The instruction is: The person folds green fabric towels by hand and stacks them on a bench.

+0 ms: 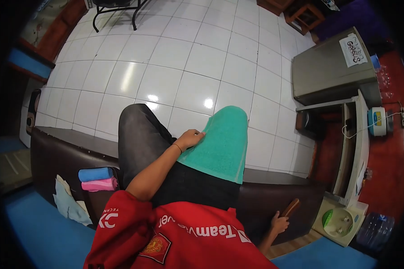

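A green towel (220,145) lies spread over my right thigh and knee. My left hand (191,139) rests at the towel's left edge, fingers closed on it. Down at the right, beside the dark brown seat, my right hand (280,223) is closed round the lower end of a brown wooden object (292,207). On the seat to my left are a rolled blue towel (95,174) and a rolled pink towel (99,184), touching each other. A crumpled pale blue cloth (69,204) lies left of them.
The dark brown seat (72,150) extends to both sides. At the right stand a grey fridge (332,67), an open-sided white cabinet (360,148), a water dispenser (339,222) and a large bottle (376,229). A black-legged chair (116,5) stands on the tiled floor (166,49).
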Motion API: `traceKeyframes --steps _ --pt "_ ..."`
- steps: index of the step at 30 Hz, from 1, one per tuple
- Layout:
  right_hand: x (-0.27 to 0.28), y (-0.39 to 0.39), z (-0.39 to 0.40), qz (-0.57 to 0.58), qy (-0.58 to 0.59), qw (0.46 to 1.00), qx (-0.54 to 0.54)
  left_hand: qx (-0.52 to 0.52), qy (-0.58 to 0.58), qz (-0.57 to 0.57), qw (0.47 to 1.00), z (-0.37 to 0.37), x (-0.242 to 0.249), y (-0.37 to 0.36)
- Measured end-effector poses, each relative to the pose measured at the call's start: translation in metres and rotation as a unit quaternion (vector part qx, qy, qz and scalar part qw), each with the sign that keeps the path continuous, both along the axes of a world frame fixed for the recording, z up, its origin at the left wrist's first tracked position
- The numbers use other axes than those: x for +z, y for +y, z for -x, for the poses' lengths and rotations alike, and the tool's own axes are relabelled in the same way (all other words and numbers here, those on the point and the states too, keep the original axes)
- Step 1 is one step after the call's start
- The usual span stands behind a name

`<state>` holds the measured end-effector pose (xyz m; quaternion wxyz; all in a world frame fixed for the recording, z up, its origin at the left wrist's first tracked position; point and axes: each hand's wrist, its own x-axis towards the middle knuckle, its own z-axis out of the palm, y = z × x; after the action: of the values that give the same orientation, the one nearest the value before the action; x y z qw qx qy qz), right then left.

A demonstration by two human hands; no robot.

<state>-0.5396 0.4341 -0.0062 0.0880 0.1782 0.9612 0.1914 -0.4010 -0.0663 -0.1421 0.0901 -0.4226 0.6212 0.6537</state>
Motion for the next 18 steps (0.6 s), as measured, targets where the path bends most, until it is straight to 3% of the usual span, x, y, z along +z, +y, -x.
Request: traceKeyframes --steps 2,4,5,7,8,9,10,11,13,14,16,17,18 --pt "-0.019 -0.003 -0.001 -0.009 0.022 1.000 0.002 0.018 0.020 -0.008 1.000 0.001 0.000 -0.001" --pt "-0.022 -0.032 -0.005 -0.104 0.105 0.982 0.119 0.017 0.038 0.008 0.999 -0.001 0.000 -0.004" --pt "-0.013 -0.055 -0.003 -0.044 0.092 0.986 0.133 0.018 0.039 0.011 0.999 -0.002 -0.001 -0.005" --pt "-0.012 -0.087 0.008 0.186 0.127 0.928 0.296 0.017 0.031 0.020 0.999 -0.003 -0.007 -0.006" --pt "-0.014 -0.116 0.007 0.263 0.107 0.921 0.266 0.015 0.034 0.024 0.999 -0.002 -0.009 -0.005" --pt "-0.034 -0.124 0.020 0.364 0.082 0.873 0.314 0.028 0.037 0.005 0.999 -0.002 -0.011 -0.005" --pt "-0.032 -0.158 0.022 0.491 0.023 0.840 0.230 0.042 0.040 -0.013 0.998 -0.002 -0.011 -0.006" --pt "-0.041 -0.184 0.027 0.616 -0.016 0.763 0.194 0.043 0.043 -0.005 0.998 -0.001 -0.008 -0.007" --pt "-0.026 -0.251 0.025 0.727 -0.104 0.679 0.006 0.091 0.053 -0.073 0.992 -0.003 -0.002 -0.008" --pt "-0.034 -0.270 0.034 0.733 -0.104 0.672 0.010 0.092 0.056 -0.063 0.992 -0.003 0.006 -0.011" --pt "-0.053 -0.304 0.050 0.740 -0.239 0.628 0.013 0.163 0.029 -0.200 0.966 -0.003 0.024 -0.017" --pt "-0.055 -0.315 0.054 0.746 -0.238 0.622 0.018 0.184 0.040 -0.232 0.954 -0.003 0.020 -0.020" --pt "-0.054 -0.330 0.055 0.724 -0.184 0.661 0.069 0.184 0.046 -0.221 0.957 -0.004 0.027 -0.023"
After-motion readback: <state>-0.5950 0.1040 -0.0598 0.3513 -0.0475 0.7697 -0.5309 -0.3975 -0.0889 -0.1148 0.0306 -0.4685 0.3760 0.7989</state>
